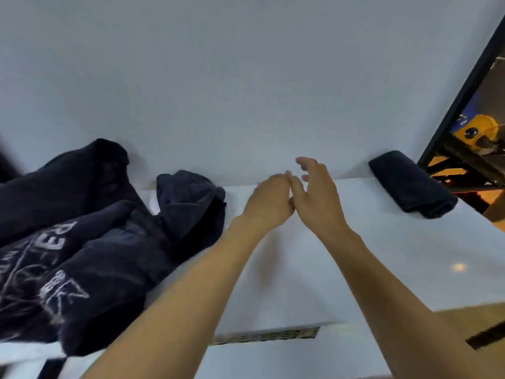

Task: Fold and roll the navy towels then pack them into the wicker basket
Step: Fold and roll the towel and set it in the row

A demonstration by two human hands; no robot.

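White table (382, 255), glossy, meets a plain white wall (246, 77) at 12 o'clock. My left hand (269, 199) and right hand (317, 195) hang over the middle, touching side to side. My left fingers are curled in with nothing visible in them. My right fingers are straight, slightly apart and empty.

Loose navy towels (90, 228) are heaped at 9 o'clock. One rolled towel (410, 184) lies at 2 o'clock against the wall. A black frame (464, 91) and a yellow device (475, 127) stand beyond it.
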